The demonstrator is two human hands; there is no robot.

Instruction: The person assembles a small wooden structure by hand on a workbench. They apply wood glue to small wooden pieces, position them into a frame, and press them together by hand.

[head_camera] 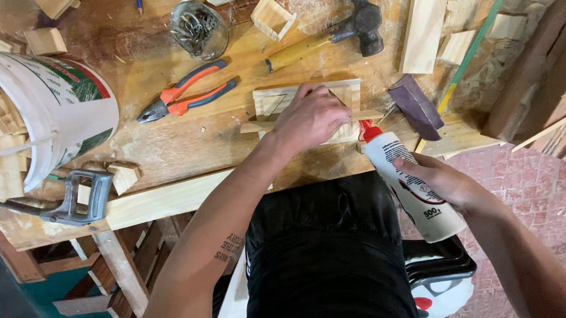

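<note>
Seemingly one glue bottle (414, 185), one hammer (337, 32).

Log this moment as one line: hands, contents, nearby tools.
left hand: pressing wooden strip on small wooden frame | right hand: holding glue bottle, nozzle near strip | nearby: pliers, hammer

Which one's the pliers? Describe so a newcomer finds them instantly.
Start at the big white bucket lying on its side at the workbench's left end. To its right, on the bare wood below the glass jar of nails, lie the pliers. They alone have orange-and-grey handles and dark metal jaws; the nearby hammer has a yellow handle.
</note>
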